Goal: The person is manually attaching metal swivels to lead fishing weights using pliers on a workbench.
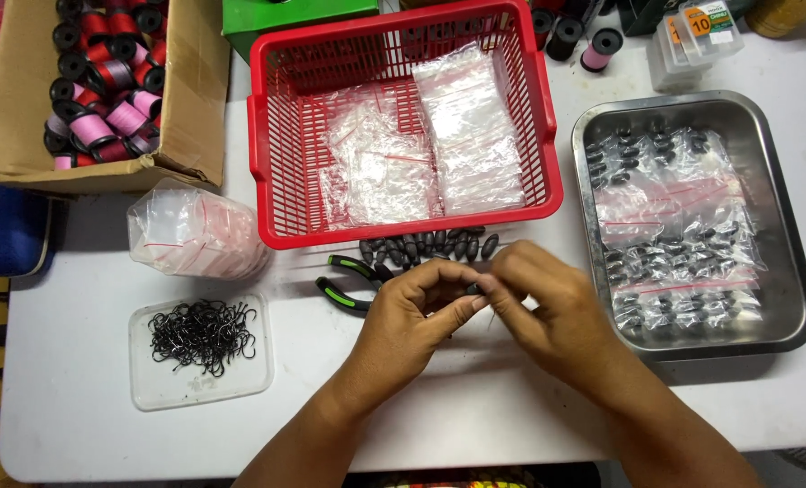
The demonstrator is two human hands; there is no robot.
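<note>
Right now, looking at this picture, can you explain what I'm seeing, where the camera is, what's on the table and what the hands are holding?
This is one view from a camera worn on a person's head, looking down at their own two bare hands over a white table. The left hand and right hand meet and pinch a small dark oval sinker between their fingertips. Just behind lies a row of similar dark oval weights and green-handled black pliers. A red plastic basket holds clear plastic bags, a steel tray holds bagged weights, a clear shallow lid holds black hooks, and a cardboard box holds thread spools.
</note>
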